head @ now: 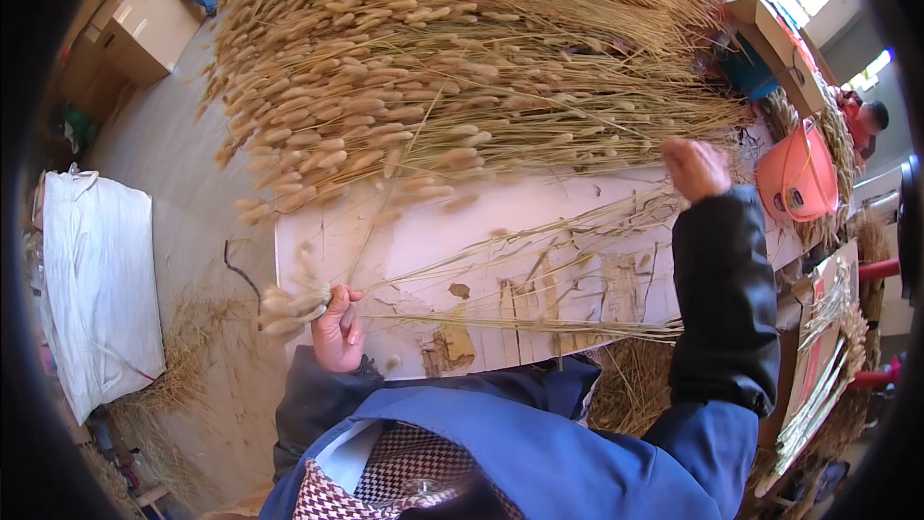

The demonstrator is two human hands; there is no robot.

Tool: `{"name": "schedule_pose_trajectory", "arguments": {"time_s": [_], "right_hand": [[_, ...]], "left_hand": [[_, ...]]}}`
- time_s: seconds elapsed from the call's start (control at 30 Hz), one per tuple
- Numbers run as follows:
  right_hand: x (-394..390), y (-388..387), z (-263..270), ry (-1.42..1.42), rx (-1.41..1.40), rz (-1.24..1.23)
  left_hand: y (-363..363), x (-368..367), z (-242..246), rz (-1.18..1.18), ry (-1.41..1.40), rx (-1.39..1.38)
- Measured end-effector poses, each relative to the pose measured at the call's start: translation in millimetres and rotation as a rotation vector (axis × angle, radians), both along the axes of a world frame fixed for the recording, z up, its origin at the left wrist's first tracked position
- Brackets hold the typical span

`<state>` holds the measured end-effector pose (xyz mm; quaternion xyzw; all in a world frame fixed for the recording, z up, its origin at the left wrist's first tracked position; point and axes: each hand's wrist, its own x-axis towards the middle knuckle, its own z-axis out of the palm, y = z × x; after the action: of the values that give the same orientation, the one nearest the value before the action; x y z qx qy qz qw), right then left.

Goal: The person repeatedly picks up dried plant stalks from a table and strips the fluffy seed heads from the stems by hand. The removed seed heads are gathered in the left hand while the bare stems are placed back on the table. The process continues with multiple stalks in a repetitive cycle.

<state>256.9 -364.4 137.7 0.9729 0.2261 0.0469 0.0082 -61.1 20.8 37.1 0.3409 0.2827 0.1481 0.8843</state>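
Observation:
My left hand [339,328] grips a small bunch of dried bunny-tail grass [297,307] just below its fluffy heads, which point left. Its thin stems [534,326] fan out rightwards over the worktop [404,245], some reaching under my right forearm. My right hand [699,167] is blurred, curled above the worktop's right part, near the stem ends of a large heap of the same grass [433,87]. Whether a stem lies between its fingers cannot be told. In the heap the heads face left and the stems run right.
A pink bucket [798,177] and a cardboard box [779,50] stand at the right. Lower right, a cardboard piece [812,368] carries more grass. A white sack [101,289] stands left on the floor. People [863,123] are in the background; cartons [155,29] stand upper left.

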Motion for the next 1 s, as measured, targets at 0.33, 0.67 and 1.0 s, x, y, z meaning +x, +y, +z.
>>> {"name": "schedule_pose_trajectory", "arguments": {"time_s": [0.33, 0.67, 1.0], "right_hand": [[-214.3, 226.1, -38.7, 0.119, 0.399, 0.747], [-140.8, 101.3, -87.0, -0.226, -0.015, 0.364], [-31.6, -68.3, -107.9, -0.444, 0.015, 0.175]], "left_hand": [[-15.1, -23.7, 6.4, 0.001, 0.025, 0.154], [-6.5, -21.0, -14.0, -0.053, -0.229, -0.066], [10.9, -12.8, -33.9, -0.041, -0.220, -0.112]]}}
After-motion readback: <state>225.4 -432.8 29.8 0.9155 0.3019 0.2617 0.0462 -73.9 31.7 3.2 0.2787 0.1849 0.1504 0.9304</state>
